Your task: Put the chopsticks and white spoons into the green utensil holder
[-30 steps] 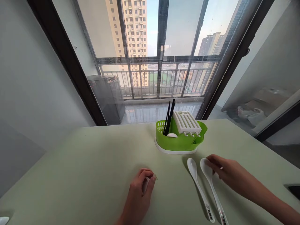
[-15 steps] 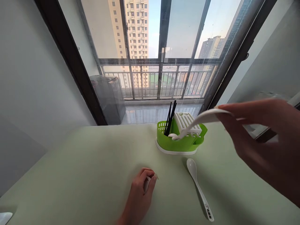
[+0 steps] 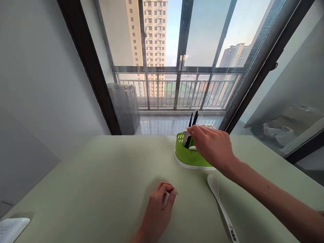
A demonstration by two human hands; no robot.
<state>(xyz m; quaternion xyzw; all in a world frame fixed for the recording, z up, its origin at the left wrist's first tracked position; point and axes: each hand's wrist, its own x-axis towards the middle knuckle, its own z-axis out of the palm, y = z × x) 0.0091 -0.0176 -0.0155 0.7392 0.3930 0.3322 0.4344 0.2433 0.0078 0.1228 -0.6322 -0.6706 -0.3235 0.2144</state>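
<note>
Black chopsticks (image 3: pixel 195 118) stand in green caddy (image 3: pixel 189 156), white spoon (image 3: pixel 220 202) lies nearby. My right hand (image 3: pixel 213 145) pinches second spoon (image 3: pixel 186 135) beside chopsticks; left hand (image 3: pixel 157 209) half-curled, can't tell if holding.

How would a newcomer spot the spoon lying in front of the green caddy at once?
On the pale green table, find the bright green caddy near the far edge. Just on its near side lies a white spoon, bowl toward the caddy. Unlike the held spoon in the right hand, it rests untouched.
</note>
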